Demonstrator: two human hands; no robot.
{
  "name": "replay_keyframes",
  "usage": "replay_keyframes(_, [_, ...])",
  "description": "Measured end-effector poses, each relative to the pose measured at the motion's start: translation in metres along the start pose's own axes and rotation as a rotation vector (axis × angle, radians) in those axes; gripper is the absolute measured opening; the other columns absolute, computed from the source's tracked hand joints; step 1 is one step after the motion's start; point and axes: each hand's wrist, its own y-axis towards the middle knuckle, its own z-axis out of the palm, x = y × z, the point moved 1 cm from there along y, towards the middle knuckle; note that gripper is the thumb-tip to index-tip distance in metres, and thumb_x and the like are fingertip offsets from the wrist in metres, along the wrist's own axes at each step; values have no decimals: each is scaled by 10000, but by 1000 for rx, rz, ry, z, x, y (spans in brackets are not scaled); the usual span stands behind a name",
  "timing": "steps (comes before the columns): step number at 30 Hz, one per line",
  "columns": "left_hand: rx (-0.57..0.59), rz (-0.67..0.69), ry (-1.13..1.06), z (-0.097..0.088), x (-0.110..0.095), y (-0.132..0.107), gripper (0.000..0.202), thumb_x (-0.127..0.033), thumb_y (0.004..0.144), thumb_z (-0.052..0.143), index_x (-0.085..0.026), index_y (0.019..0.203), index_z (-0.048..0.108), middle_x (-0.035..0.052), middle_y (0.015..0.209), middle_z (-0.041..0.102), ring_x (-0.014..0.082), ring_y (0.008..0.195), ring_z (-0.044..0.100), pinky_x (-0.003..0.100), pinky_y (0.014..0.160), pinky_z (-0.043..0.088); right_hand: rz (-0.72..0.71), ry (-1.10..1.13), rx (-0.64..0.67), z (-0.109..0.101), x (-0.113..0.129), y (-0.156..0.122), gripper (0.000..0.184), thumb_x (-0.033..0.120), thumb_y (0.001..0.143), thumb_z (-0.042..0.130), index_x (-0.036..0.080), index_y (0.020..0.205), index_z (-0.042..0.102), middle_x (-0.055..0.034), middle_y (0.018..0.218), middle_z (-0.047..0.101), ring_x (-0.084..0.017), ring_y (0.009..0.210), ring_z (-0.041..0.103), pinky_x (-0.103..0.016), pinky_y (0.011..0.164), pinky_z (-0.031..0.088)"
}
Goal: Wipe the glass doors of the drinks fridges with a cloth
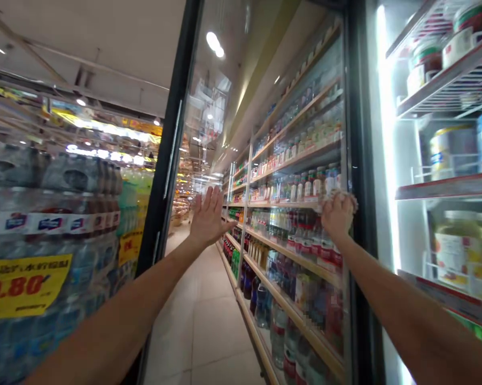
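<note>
A glass fridge door [265, 133] with a black frame stands swung open in front of me. My left hand [209, 216] lies flat against the glass, fingers stretched up and apart. My right hand [337, 213] is closed on a crumpled cloth [342, 197] pressed to the glass near the door's right edge. Through the glass I see shelves of bottled drinks [305, 230] running down the aisle.
The open fridge at the right holds jars and tubs [457, 251] on lit wire shelves. Stacked packs of bottled water [44, 230] with a yellow price sign [22, 286] fill the left. A tiled aisle floor [204, 331] runs ahead between them.
</note>
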Motion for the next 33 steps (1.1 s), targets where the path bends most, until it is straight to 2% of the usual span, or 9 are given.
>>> replay_keyframes(4, [-44,5,-15,1,0,-1,871,-647,825,379,-86,1449,149,201,1486,221,311,1397,137,515,1114,96,-261,44,123,23,80,-24,460,366,892,343,211,1308,463,-97,1413,388,-272,1310,319,-481,1044,316])
replay_keyframes(7, [-59,11,-10,2,3,-3,868,-647,824,382,-89,1448,152,198,1484,231,305,1394,158,503,1118,99,-561,96,239,34,121,-32,463,329,890,372,244,1342,417,-46,1456,336,-228,1345,264,-461,1088,255])
replay_keyframes(10, [-38,-8,-13,3,1,-4,870,-650,824,377,-78,1444,163,208,1481,232,311,1394,153,512,1114,105,-360,87,177,27,83,-26,446,341,902,341,259,1330,436,-48,1440,360,-235,1331,286,-472,1079,247])
replay_keyframes(13, [-9,-20,-24,2,-2,-3,867,-654,830,358,-74,1443,160,211,1484,221,321,1395,138,532,1110,96,-1,43,17,18,31,-20,532,365,915,242,119,1363,389,-202,1428,320,-331,1335,237,-571,1034,215])
replay_keyframes(15, [-9,-21,-29,2,-3,-3,867,-659,829,349,-73,1442,164,209,1488,210,322,1396,129,531,1112,86,58,29,-21,18,33,-22,583,378,913,213,54,1383,333,-257,1427,279,-368,1341,193,-613,1014,198])
replay_keyframes(19, [-35,-15,-30,3,-2,-4,868,-666,825,351,-77,1439,183,203,1486,224,310,1398,132,504,1120,92,-307,59,158,26,99,-40,527,401,880,345,205,1368,384,-80,1458,320,-262,1356,227,-488,1088,222])
replay_keyframes(22, [-32,-27,-12,3,-2,-4,877,-680,821,334,-62,1431,205,203,1486,225,307,1397,139,499,1119,100,-440,28,291,22,103,-46,506,369,878,354,228,1363,392,-50,1464,319,-241,1359,232,-484,1101,203])
replay_keyframes(28, [18,-50,6,-1,-8,-4,850,-656,843,314,-34,1417,235,200,1493,204,311,1400,118,504,1120,76,189,-157,144,6,27,-42,561,349,884,319,82,1376,354,-176,1467,258,-323,1353,212,-546,1060,239])
replay_keyframes(33, [-25,-37,-9,2,-5,-6,851,-661,841,306,-64,1436,192,191,1493,213,300,1403,110,498,1121,87,-391,-1,283,19,106,-63,521,368,884,347,198,1375,376,-75,1475,288,-243,1374,185,-470,1108,201])
